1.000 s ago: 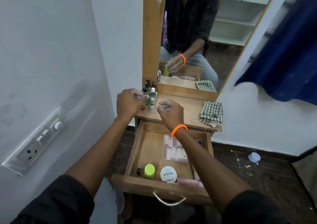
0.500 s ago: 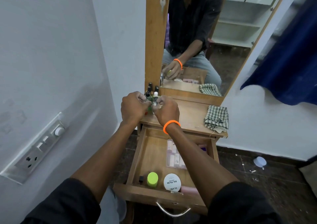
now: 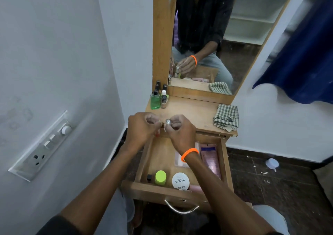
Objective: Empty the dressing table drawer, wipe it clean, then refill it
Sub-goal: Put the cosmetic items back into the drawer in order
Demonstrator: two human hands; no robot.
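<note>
The wooden drawer (image 3: 144,162) stands pulled out below the dressing table top (image 3: 191,112). Over the drawer's back edge, my right hand (image 3: 182,132) pinches a small silver-capped bottle (image 3: 168,121). Close beside it, my left hand (image 3: 142,128) has its fingers curled round a small bottle whose reddish bottom (image 3: 158,133) shows under the fingers. Inside the drawer lie a lime-capped bottle (image 3: 160,177), a white nail polish tub (image 3: 180,180), a small black cap (image 3: 149,178), a clear nail box (image 3: 179,161) and a purple sachet (image 3: 210,159).
A green bottle (image 3: 155,100) and several small nail polish bottles (image 3: 164,99) stand at the top's back left. A checked cloth (image 3: 226,117) lies on its right side. The mirror (image 3: 207,36) rises behind. A switch panel (image 3: 41,148) is on the left wall.
Both hands have drawn back from the bottle group at the back left of the top toward the drawer, each now with a small bottle in it.
</note>
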